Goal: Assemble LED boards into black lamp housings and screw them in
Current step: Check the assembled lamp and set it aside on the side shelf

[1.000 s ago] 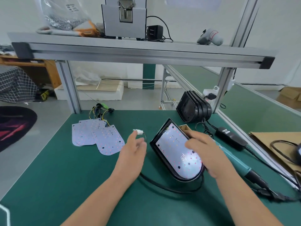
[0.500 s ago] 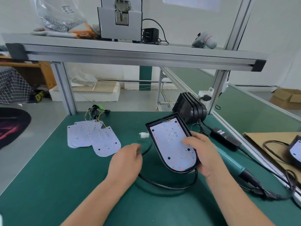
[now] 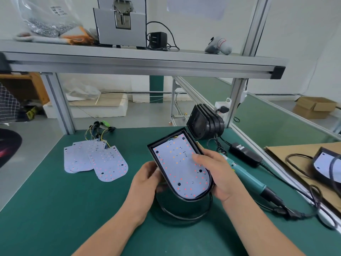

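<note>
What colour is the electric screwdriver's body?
The screwdriver is teal, black at its cable end; head view.

We bring both bare forearms in from below, converging. Our left hand [image 3: 145, 183] curls its fingers [image 3: 156, 174] against the left edge of the black rounded plastic lamp housing [image 3: 177, 206]. Our right hand [image 3: 219, 174] grips the right edge, one digit over the rim.

A round-ended black housing [image 3: 184, 199] is gripped tilted above the desk [image 3: 55, 200] by the left hand [image 3: 145, 180] and right hand [image 3: 219, 172]; a white LED board [image 3: 180, 167] sits inside; loose boards [image 3: 108, 163] overlap flat at left; spare housings [image 3: 204, 122] stand on edge behind.
</note>
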`<state>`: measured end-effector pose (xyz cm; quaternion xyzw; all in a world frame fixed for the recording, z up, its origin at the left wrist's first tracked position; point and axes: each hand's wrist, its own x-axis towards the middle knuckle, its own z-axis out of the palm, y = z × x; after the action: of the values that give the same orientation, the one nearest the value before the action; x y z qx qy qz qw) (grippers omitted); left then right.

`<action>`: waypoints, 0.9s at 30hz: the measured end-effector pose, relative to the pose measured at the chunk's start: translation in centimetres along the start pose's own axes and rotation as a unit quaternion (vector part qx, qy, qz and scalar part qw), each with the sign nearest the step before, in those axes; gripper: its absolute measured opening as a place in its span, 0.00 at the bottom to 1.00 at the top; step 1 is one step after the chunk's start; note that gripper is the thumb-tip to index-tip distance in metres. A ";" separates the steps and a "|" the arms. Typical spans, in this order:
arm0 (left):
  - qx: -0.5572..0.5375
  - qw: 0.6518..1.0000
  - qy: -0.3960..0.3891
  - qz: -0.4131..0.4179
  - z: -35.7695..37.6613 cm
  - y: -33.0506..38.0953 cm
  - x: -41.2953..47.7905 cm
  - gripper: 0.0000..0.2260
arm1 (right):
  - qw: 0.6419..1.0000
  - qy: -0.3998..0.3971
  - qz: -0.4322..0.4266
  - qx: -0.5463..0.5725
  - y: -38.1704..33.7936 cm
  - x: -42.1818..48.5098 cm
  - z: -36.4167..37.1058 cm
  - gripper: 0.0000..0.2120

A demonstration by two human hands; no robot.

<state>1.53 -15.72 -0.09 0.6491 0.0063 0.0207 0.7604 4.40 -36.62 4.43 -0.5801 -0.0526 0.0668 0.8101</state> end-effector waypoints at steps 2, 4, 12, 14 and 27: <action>-0.034 0.999 0.012 -0.019 0.0 0.0 0.1 0.11 | 1.000 0.016 -0.025 -0.002 -0.4 0.2 -0.3 0.12; -0.015 1.000 0.023 -0.013 -0.2 0.0 0.3 0.13 | 0.998 0.044 -0.052 0.004 -1.0 0.3 -0.9 0.12; 0.062 0.998 -0.011 0.023 -0.3 -0.5 0.4 0.18 | 0.975 0.168 -0.141 0.039 -5.7 0.4 -5.2 0.09; 0.070 0.997 -0.015 0.025 -0.4 -0.6 0.5 0.18 | 0.966 0.201 -0.157 0.034 -7.1 -0.1 -7.0 0.09; 0.078 0.996 -0.028 0.031 -0.9 -1.6 1.0 0.16 | 0.882 0.412 -0.227 0.010 -13.8 -5.0 -21.0 0.04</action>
<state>2.56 -15.06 -1.83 0.7066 -0.0335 0.0256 0.7063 3.54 -61.45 10.72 -0.5191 0.1566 -0.3635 0.7575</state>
